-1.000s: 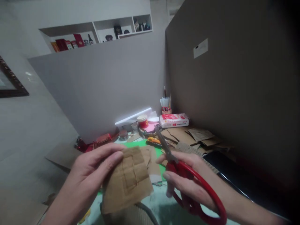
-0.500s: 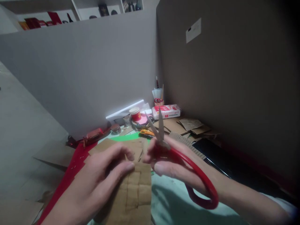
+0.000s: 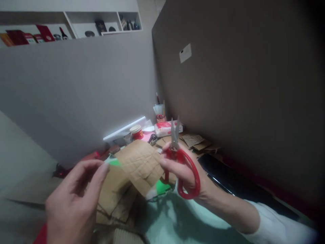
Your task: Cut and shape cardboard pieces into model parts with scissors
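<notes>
A creased brown sheet [image 3: 141,164] is raised in the middle of the scene, tilted, its far left corner above the table. Its right edge meets the fingers of the right hand [image 3: 176,166], whose thumb and forefinger appear to pinch it. That hand also holds red-handled scissors [image 3: 188,176], fingers wrapped about the loops, blades pointing far and parted in a narrow V. A second ago the left hand [image 3: 78,193] had hold of the brown piece; now that hand is off to the left, apart from it. The sheet, if it is the same piece, has apparently passed to the right hand and been turned, leaving the left one free of it.

The left thumb and forefinger come together at their tips; whether anything thin is between them cannot be told. The exact grip on the sheet's edge is likewise hard to read, being blurred and partly behind the right thumb.

Beneath the sheet, other brown pieces [image 3: 119,191] lie overlapped, their outlines partly hidden, and a green sheet [image 3: 162,188] shows only in patches. Corrugated cardboard [image 3: 124,237] is cut off at the near edge. Farther right, a glossy black object [image 3: 215,173] runs behind the right forearm, too dark to identify.
</notes>
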A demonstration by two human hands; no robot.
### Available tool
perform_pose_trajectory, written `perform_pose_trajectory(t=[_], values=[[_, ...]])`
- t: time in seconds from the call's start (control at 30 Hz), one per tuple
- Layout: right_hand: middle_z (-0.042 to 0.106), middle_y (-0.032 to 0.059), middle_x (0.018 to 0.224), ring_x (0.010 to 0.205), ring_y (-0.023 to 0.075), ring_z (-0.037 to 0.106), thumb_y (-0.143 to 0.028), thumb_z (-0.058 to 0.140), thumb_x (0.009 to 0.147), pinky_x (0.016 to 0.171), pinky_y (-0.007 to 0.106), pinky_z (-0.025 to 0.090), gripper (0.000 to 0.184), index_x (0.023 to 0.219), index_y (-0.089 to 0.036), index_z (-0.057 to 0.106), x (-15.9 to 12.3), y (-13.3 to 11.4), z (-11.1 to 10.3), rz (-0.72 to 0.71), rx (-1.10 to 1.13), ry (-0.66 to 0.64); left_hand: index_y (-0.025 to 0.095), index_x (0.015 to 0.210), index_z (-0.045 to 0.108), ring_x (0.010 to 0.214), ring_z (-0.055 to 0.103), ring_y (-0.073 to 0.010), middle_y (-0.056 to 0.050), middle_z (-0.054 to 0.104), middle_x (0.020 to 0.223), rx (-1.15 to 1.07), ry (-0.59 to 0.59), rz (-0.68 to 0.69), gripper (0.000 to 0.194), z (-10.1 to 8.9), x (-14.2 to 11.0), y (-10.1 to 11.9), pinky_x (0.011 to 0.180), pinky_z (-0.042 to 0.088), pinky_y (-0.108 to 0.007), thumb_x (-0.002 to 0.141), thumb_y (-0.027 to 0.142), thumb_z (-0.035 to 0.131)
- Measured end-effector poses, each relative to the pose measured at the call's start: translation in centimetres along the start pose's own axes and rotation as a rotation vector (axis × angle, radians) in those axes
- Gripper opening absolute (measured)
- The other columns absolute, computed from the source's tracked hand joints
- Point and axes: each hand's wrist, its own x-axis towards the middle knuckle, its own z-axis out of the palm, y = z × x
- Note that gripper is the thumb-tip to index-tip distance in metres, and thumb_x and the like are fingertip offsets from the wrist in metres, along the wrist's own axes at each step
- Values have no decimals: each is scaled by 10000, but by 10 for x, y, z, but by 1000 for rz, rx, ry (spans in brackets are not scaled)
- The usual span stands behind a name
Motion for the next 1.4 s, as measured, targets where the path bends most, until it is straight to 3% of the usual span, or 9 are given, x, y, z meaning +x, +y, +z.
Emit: perform_pose_trajectory(t=[0.1, 0.23, 0.33, 0.43, 0.63, 0.97, 1.07, 1.23, 1.4], values=[[574, -55, 832, 657, 133, 595, -398, 799, 870, 617, 280, 553, 358, 997, -250, 498, -1, -4, 2, -80, 8, 97, 265, 872, 742, 871, 622, -192, 26, 722, 864, -142, -122, -104, 403, 12, 0, -1, 756, 466, -232, 714, 609, 879], [592, -50, 837, 636, 136, 610, -374, 799, 855, 592, 285, 561, 330, 979, -249, 519, -1, 0, 5, -113, 28, 110, 257, 989, 803, 748, 725, -177, -18, 815, 924, -511, -432, -561, 378, 28, -15, 7, 646, 581, -213, 683, 411, 965], [609, -44, 850, 655, 129, 607, -326, 810, 838, 602, 271, 549, 329, 1001, -240, 537, -3, 7, 9, -97, 50, 74, 220, 1043, 828, 797, 794, -219, -62, 850, 975, -697, -450, -751, 319, 34, -30, 15, 704, 649, -261, 743, 245, 935], [610, -40, 875, 689, 121, 590, -229, 808, 829, 634, 264, 519, 338, 1029, -234, 534, -9, 11, 13, -77, 50, 16, 201, 1231, 797, 975, 820, -289, -92, 860, 1075, -815, -409, -700, 499, 38, -36, 23, 889, 671, -346, 749, 154, 918], [543, -50, 854, 704, 115, 511, -219, 726, 916, 641, 264, 439, 224, 1005, -220, 521, -17, 7, 15, -121, 4, -138, 214, 1391, 726, 1068, 808, -316, -102, 848, 1181, -869, -378, -691, 602, 35, -36, 36, 974, 656, -385, 811, 121, 857], [571, -24, 888, 737, 142, 574, -178, 683, 899, 702, 302, 490, 204, 1023, -227, 528, -24, 0, 15, -149, -252, -138, 260, 1367, 754, 1074, 801, -328, -91, 842, 1201, -828, -455, -707, 592, 27, -32, 30, 876, 683, -351, 792, 175, 863], [598, -13, 880, 711, 145, 578, -216, 679, 911, 674, 303, 491, 207, 1053, -219, 528, -21, -2, 13, -144, -263, -158, 235, 1390, 732, 1035, 809, -339, -112, 846, 1173, -833, -462, -708, 600, 26, -28, 25, 857, 685, -376, 805, 193, 858], [525, -58, 736, 637, 126, 471, -305, 726, 940, 621, 267, 420, 162, 989, -217, 599, -19, -8, 8, -24, -324, -303, 226, 1482, 629, 1033, 808, -326, -96, 847, 1137, -821, -323, -617, 724, 18, -16, 26, 850, 672, -383, 796, 83, 811], [528, -24, 698, 639, 160, 476, -533, 782, 870, 570, 275, 390, 337, 830, -216, 674, -19, -15, 10, 80, -479, -456, 129, 1334, 720, 912, 820, -305, -95, 849, 1072, -755, -211, -459, 574, 2, -8, 25, 835, 667, -377, 775, 142, 849]])
